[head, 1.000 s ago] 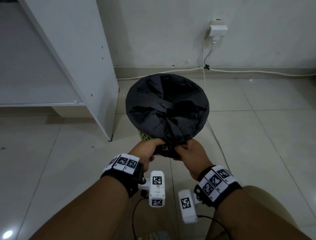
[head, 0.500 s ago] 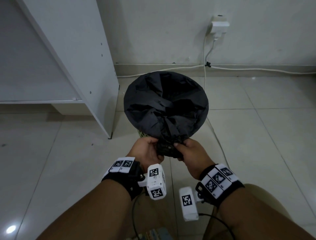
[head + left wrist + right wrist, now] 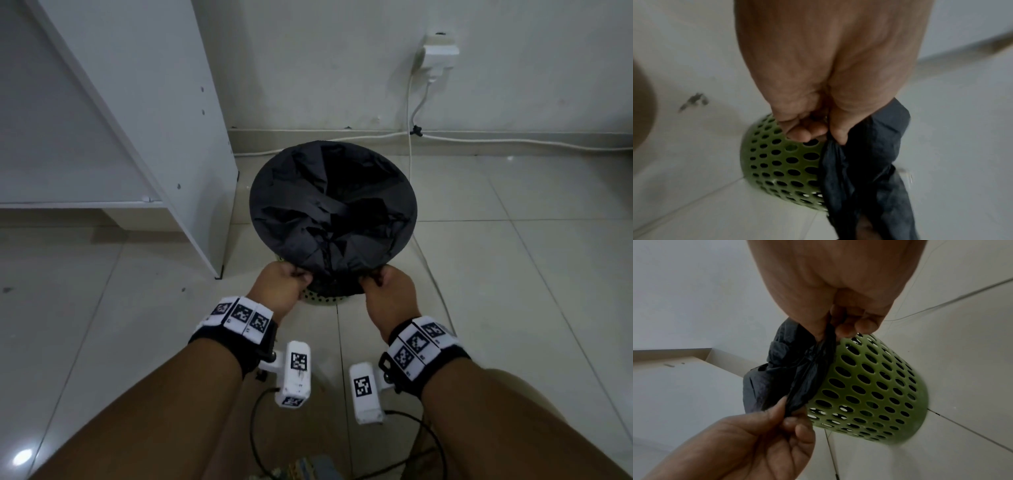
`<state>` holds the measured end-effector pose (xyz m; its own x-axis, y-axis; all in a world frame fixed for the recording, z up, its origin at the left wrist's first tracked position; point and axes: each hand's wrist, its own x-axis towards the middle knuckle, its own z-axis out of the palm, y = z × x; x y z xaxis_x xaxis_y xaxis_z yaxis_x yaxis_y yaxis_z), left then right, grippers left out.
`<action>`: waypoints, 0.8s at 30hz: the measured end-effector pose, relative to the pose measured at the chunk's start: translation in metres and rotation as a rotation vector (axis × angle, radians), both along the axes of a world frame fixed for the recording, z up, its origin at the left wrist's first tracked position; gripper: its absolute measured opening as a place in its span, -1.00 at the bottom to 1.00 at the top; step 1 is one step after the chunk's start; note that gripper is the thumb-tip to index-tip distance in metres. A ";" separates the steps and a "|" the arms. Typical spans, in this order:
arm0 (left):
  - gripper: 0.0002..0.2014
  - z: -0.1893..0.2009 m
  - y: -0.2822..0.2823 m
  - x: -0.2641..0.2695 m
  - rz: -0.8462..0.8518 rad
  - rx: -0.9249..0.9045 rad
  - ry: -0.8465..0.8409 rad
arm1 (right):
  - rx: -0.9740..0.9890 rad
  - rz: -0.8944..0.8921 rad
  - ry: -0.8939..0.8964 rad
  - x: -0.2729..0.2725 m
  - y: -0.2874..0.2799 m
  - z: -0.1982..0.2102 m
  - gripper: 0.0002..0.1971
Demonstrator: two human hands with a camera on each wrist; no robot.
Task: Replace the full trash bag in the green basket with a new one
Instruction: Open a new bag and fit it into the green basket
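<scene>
A black trash bag (image 3: 332,212) lines the green perforated basket (image 3: 320,299), its rim folded over the top; only a strip of green shows below it. My left hand (image 3: 286,282) pinches the bag's near edge on the left, and my right hand (image 3: 385,284) pinches it on the right. In the left wrist view the left hand (image 3: 822,129) grips gathered black film (image 3: 863,170) beside the basket wall (image 3: 781,164). In the right wrist view the right hand (image 3: 840,327) holds a twisted fold of bag (image 3: 797,374) against the basket (image 3: 869,389), and the left hand (image 3: 789,415) pinches its lower end.
A white cabinet (image 3: 144,113) stands at the left, close to the basket. A white cable (image 3: 411,102) runs from a wall plug (image 3: 440,54) down past the basket's right side. Tiled floor (image 3: 531,274) lies open to the right. Black camera cables (image 3: 421,445) trail near my arms.
Both hands held the bunched bag edge close together at the near rim; now they have moved apart, spreading that edge along the basket's near side.
</scene>
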<state>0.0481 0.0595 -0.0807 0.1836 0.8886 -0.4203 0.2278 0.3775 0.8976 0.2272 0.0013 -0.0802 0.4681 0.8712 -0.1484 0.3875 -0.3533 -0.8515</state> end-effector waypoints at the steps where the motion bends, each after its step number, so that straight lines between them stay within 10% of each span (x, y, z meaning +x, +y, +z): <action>1: -0.84 0.001 0.003 -0.002 -0.074 0.092 0.100 | -0.006 0.000 -0.009 0.000 0.002 0.000 -0.75; 8: -0.80 -0.001 0.016 -0.004 -0.131 0.216 0.364 | 0.015 -0.050 0.174 -0.003 0.005 -0.005 -0.93; 15: -0.79 -0.007 0.005 0.002 0.127 -0.095 -0.112 | -0.036 0.032 0.377 -0.006 -0.007 -0.005 -0.68; 24: -0.86 -0.007 -0.031 0.000 0.177 0.012 -0.200 | -0.087 -0.015 0.777 -0.039 -0.004 0.001 -0.80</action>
